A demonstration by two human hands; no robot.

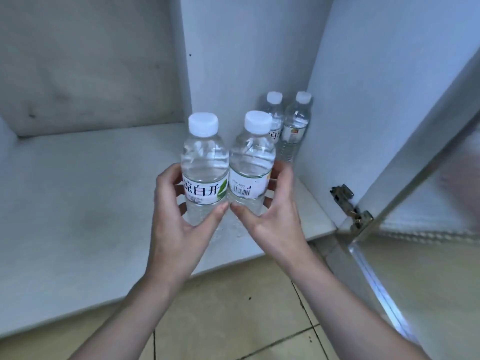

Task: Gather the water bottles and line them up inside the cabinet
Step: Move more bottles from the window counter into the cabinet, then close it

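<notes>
My left hand (179,216) grips a clear water bottle (204,162) with a white cap and a label with black characters. My right hand (275,211) grips a second bottle (252,162) whose barcode faces me. Both bottles stand upright side by side, touching, over the white cabinet floor (91,203); whether they rest on it I cannot tell. Two more bottles stand in the back right corner: one (274,113) partly hidden behind the held pair, the other (296,126) against the right cabinet wall.
The cabinet's back wall (85,61) is stained. The open cabinet door (405,178) hangs at the right on a metal hinge (350,206). Beige tiled floor (233,320) lies in front of the cabinet. A white cloth-like edge (428,224) shows beyond the door.
</notes>
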